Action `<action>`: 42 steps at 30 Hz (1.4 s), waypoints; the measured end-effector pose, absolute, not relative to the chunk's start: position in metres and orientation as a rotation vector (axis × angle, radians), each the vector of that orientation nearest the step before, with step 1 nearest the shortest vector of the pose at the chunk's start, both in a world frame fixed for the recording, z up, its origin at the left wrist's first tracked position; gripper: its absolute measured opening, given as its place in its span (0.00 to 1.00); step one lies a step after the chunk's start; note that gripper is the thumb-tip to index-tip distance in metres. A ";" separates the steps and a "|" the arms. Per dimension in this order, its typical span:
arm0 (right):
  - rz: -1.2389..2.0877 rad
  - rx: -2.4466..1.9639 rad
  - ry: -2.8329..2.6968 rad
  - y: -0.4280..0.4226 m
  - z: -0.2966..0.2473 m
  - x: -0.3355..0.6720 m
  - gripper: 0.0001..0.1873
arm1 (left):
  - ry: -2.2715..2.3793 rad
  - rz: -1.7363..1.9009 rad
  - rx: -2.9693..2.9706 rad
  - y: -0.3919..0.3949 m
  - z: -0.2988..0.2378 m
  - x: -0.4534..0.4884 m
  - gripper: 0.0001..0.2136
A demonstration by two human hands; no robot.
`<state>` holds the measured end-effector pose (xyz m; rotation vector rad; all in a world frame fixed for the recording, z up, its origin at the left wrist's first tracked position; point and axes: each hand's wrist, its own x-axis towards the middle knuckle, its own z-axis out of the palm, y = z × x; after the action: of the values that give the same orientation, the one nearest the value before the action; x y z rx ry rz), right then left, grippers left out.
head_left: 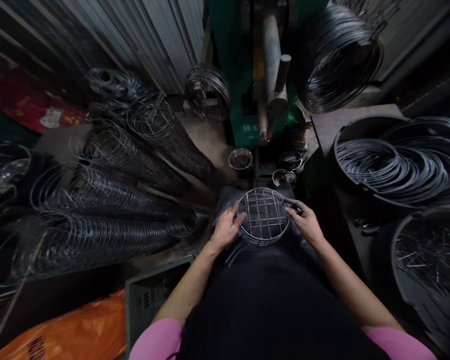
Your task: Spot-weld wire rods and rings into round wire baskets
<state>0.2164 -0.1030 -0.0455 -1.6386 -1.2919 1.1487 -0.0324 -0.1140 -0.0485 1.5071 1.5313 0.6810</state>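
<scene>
Round wire grid sits at lower centre of the frame, resting on the person's dark-aproned lap, held level between both hands. Left hand grips the left rim, thumb over the top edge, fingers curled under and pinching the ring; looks like more than one ring stacked there, can't tell the count. Right hand is at the right rim, fingertips pinching the ring edge, maybe a small dark piece in them, too small to tell. Green welding machine stands at upper centre, its electrode arm pointing down just above the grid. Small tins on the floor between machine and lap. Stacks of finished wire rings fill the left side, tub of loose hoops at right, bin of short wire rods at lower right, orange bag at lower left. To do this step well, judging from the grip: keep the grid flat, both hands on opposite rim points so it doesn't twist, cross wires squared to the ring, fingers clear of the electrode tips.
</scene>
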 end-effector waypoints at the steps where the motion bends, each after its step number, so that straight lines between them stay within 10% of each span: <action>1: 1.159 -1.634 -1.292 -0.104 -0.046 0.217 0.20 | 1.536 0.621 1.546 -0.116 -0.047 -0.033 0.28; 6: 1.217 -1.608 -1.256 -0.107 -0.051 0.219 0.22 | 1.642 0.321 1.788 -0.124 -0.041 -0.030 0.54; 17: 1.168 -1.579 -1.236 -0.116 -0.064 0.215 0.22 | 1.682 0.278 1.823 -0.128 -0.053 -0.020 0.61; 29: 0.989 -1.481 -1.075 -0.057 -0.114 0.236 0.20 | 1.381 0.728 1.355 -0.047 -0.038 -0.044 0.35; 42: 1.448 -1.141 -0.194 -0.068 -0.110 0.237 0.14 | 0.965 -0.116 1.223 0.037 -0.054 0.025 0.22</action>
<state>0.2367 -0.0680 -0.1102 -1.1414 -0.1938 1.4484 0.0248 0.0372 -0.0539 1.2228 0.9646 -0.1162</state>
